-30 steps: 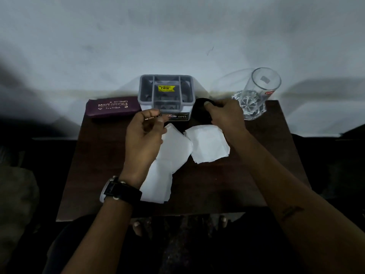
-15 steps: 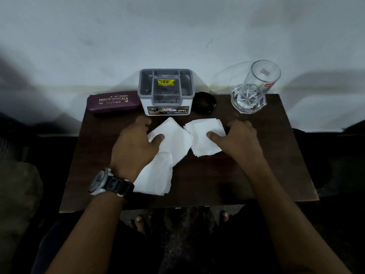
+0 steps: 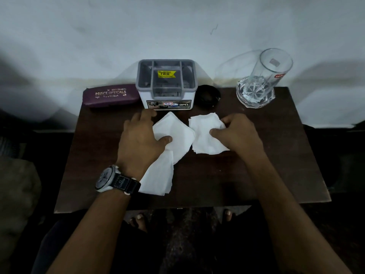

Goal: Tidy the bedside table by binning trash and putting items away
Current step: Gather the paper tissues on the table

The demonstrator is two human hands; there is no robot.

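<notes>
Three white tissues lie on the dark wooden bedside table (image 3: 256, 175). My left hand (image 3: 140, 139) rests flat on the left tissue (image 3: 177, 135), fingers spread and thumb pressing on it. A third tissue (image 3: 158, 178) lies below it, partly under my left wrist. My right hand (image 3: 239, 135) pinches the right tissue (image 3: 203, 139) between thumb and fingers at its right edge, and the paper is slightly crumpled there.
Along the back edge, from left to right, stand a maroon glasses case (image 3: 110, 94), a grey and white organiser box (image 3: 166, 86), a small black round object (image 3: 207, 94) and an empty drinking glass (image 3: 260, 84). A white wall rises behind. My feet show below the table's front edge.
Both hands came down from the organiser box and the black object at the back onto the tissues. The right hand's fingers have since closed on the right tissue's edge.
</notes>
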